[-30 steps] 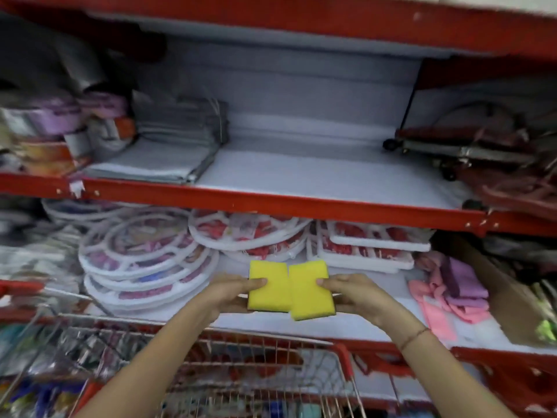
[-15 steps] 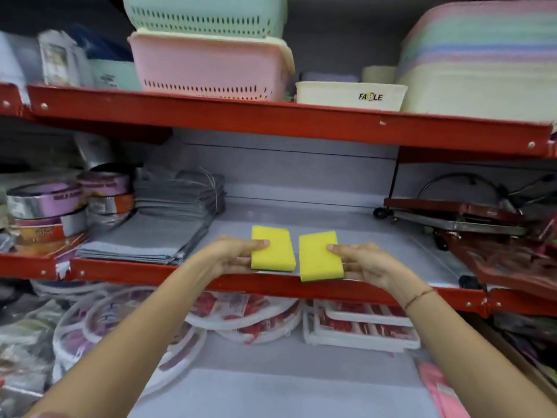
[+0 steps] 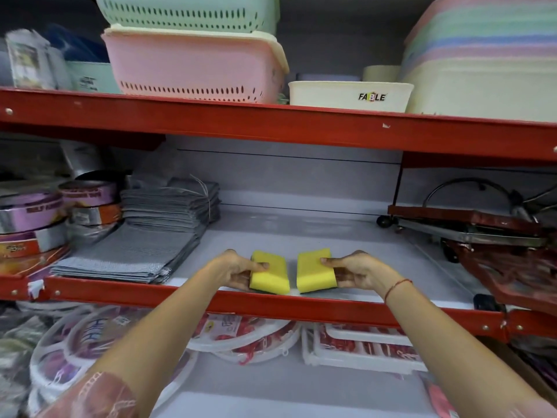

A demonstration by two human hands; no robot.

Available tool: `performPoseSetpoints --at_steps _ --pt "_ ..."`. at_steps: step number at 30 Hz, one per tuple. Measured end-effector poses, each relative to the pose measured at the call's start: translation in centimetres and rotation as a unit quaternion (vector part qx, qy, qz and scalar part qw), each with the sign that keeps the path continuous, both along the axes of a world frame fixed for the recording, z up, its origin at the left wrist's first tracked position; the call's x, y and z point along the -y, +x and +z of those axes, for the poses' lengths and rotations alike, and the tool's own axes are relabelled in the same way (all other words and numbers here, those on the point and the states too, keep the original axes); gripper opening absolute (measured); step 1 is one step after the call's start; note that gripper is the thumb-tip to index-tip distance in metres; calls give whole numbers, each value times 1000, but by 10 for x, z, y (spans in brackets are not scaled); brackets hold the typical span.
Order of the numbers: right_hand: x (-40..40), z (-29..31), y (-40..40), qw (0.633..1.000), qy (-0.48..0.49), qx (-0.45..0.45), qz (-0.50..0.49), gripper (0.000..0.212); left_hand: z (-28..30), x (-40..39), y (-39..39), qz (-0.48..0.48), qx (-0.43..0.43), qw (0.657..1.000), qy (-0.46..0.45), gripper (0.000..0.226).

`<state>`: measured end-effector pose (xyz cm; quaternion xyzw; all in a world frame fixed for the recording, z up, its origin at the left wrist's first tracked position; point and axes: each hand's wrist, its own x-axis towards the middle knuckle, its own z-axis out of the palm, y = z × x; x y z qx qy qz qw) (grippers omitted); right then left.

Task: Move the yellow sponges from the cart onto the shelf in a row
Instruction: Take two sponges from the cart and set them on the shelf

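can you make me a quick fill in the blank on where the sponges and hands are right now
1. Each hand holds one sponge coloured ____.
2. The left hand grips the left sponge; the right hand grips the ____ sponge.
3. The folded grey cloths lie to the ____ of both sponges.

Missing words: yellow; right; left

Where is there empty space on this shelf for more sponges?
Bare shelf lies behind the two yellow sponges, between the grey cloth stack on the left and the red trolley on the right. Both ends are crowded.
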<state>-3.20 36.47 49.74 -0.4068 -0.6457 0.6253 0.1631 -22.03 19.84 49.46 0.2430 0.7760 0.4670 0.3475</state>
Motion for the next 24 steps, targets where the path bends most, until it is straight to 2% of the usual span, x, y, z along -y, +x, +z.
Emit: performPoseSetpoints --at_steps 2,5,8,12,14,17,19,24 --pt "-1 -4 -6 1000 21 17 -11 39 -2 -1 0 16 -35 999 -14 48" --pt "1 -11 -18 992 93 49 -63 59 -2 -2 3 26 -82 996 -23 57" --pt "8 -15 -23 962 213 142 -98 49 -3 -2 5 25 -146 987 -55 53" --pt "24 -14 -23 941 264 178 -117 41 -2 2 7 30 -221 972 -80 45" --pt "34 -12 -21 933 295 156 -135 34 -1 6 9 43 -241 969 -45 46" --pt "56 -10 -16 928 324 67 -172 37 -1 18 15 49 -239 968 55 40" --pt "81 -11 -10 925 336 10 -179 31 -3 32 23 52 -236 964 112 31" --pt "140 -26 3 928 314 -81 -183 12 -18 74 36 3 -185 965 186 24"
